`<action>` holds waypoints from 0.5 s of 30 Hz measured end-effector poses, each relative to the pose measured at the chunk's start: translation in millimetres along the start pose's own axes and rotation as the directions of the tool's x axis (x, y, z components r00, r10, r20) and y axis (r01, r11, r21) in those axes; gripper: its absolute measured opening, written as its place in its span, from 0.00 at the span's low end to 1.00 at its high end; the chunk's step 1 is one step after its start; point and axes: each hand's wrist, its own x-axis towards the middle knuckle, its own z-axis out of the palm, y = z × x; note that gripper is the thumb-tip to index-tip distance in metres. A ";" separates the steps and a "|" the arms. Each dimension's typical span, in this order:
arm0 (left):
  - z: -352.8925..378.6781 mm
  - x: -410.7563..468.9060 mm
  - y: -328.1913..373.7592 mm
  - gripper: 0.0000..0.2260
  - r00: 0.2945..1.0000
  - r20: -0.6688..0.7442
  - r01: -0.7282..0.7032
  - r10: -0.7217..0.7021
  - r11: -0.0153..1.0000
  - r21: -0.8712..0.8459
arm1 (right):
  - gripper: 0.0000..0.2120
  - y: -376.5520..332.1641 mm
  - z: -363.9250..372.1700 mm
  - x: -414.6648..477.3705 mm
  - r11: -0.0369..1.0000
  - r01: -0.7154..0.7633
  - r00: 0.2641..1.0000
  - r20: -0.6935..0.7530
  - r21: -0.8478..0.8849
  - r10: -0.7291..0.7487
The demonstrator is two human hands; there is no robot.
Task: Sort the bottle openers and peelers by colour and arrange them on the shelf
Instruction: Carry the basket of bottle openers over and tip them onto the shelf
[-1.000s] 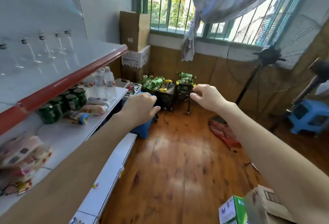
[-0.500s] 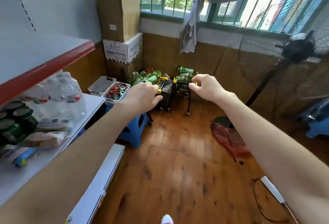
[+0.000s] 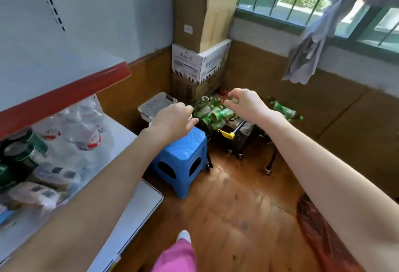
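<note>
Hovering: left hand (image 3: 172,118) above blue stool (image 3: 183,153), right hand (image 3: 245,103) before green bottles (image 3: 216,114); grips loosely curled, holding nothing. Print on white carton (image 3: 194,64) is unreadable.

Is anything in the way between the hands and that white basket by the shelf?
Nothing visible does. The left hand hangs right at the white basket, above the blue stool, and hides part of it. The right hand is over the green bottles. No openers or peelers show.
</note>
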 end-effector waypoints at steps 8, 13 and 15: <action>52.4 110.2 -68.2 0.12 0.958 0.110 0.268 -0.263 0.963 -0.035 | 0.15 34.5 40.5 162.2 0.997 0.078 0.985 0.151 0.012 -0.079; 85.3 166.3 -89.4 0.13 0.889 0.178 0.441 -0.423 0.894 -0.075 | 0.15 70.1 70.7 252.2 0.995 0.102 0.959 0.266 0.001 -0.099; 101.8 189.3 -97.2 0.11 0.844 0.199 0.523 -0.498 0.847 -0.097 | 0.10 86.2 88.7 291.5 0.991 0.130 0.942 0.313 -0.003 -0.123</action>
